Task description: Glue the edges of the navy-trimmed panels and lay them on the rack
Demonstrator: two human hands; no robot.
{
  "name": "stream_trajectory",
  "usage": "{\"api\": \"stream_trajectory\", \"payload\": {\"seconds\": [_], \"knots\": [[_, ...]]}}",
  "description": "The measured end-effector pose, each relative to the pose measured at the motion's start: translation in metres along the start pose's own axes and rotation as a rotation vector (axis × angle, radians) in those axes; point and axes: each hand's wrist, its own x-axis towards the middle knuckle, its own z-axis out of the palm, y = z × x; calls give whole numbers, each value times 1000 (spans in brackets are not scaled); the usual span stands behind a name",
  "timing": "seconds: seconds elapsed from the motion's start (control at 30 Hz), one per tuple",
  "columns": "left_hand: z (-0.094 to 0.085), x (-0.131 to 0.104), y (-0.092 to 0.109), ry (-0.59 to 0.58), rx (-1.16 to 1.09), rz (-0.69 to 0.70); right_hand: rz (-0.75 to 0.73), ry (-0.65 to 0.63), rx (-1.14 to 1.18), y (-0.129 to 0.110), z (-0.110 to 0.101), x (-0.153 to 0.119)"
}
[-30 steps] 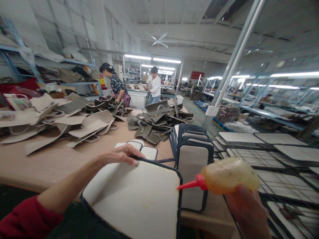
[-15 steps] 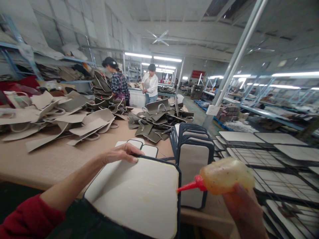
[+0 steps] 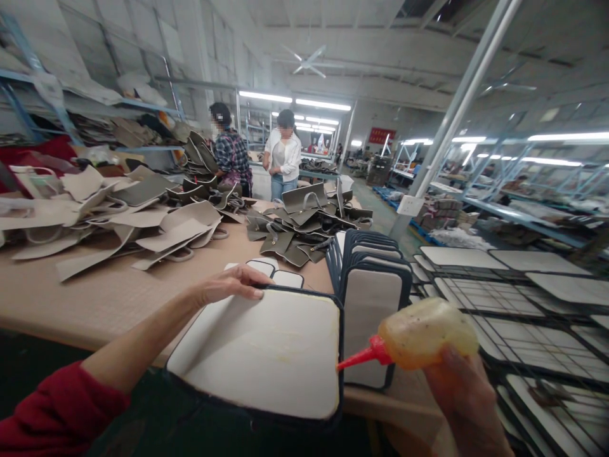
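My left hand [image 3: 240, 283] grips the far edge of a white panel with dark rounded edging [image 3: 266, 355], thumb on its face. The panel is tilted toward me at the table's front edge, and a thin yellowish line runs along its border, with faint yellow smears mid-face. In my right hand [image 3: 459, 381] is a translucent yellowish glue bottle [image 3: 425, 333] with a red nozzle. It lies nearly level, its tip at the panel's right edge. My right fingers are partly hidden behind the bottle.
Dark-edged panels [image 3: 373, 304] stand stacked right of centre. More panels lie on a wire rack [image 3: 504, 304] at right. Beige bag pieces [image 3: 181, 228] and dark olive ones [image 3: 290, 247] pile on the table [image 3: 118, 292]. Two people [image 3: 231, 152] stand beyond, and a metal post [image 3: 457, 108] rises at right.
The panel's near edge has come up, so its lower border now shows. The nozzle tip stays at the right edge, now closer to the near corner. The whole view has shifted slightly.
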Motion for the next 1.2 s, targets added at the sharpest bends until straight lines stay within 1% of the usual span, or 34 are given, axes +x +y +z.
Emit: {"api": "stream_trajectory", "payload": {"seconds": [0.07,0.27,0.4,0.5,0.57,0.6,0.67,0.73,0.83,0.9,0.93,1.0,1.07,1.13,1.2], "knots": [[-1,-1,-1,17,-7,0,64,38,10,2,-1,-1],[-4,-2,-7,66,-46,4,111,1,-9,16,-7,2],[-9,-3,-15,90,-64,-7,175,27,9,22,-3,1],[-13,-2,-20,131,-66,-2,226,3,4,26,-1,-5],[-13,1,-23,199,-81,0,284,-7,33,29,-4,-9],[-10,3,-25,252,-97,2,310,-3,61,30,-6,-11],[0,7,-28,397,-146,8,342,1,118,32,-8,-13],[16,13,-33,563,-202,17,306,7,163,34,-4,-12],[47,23,-42,754,-325,25,147,75,185,34,16,-9],[66,29,-47,832,-428,11,-1,123,165,32,33,-4],[73,31,-49,853,-478,-3,-73,135,145,31,41,0],[82,35,-49,847,-556,-20,-196,141,103,28,51,10],[84,37,-49,802,-615,-10,-263,159,37,28,53,18],[82,40,-48,745,-677,11,-268,157,-53,31,49,21],[77,43,-49,699,-749,24,-233,120,-166,40,42,13]]}}
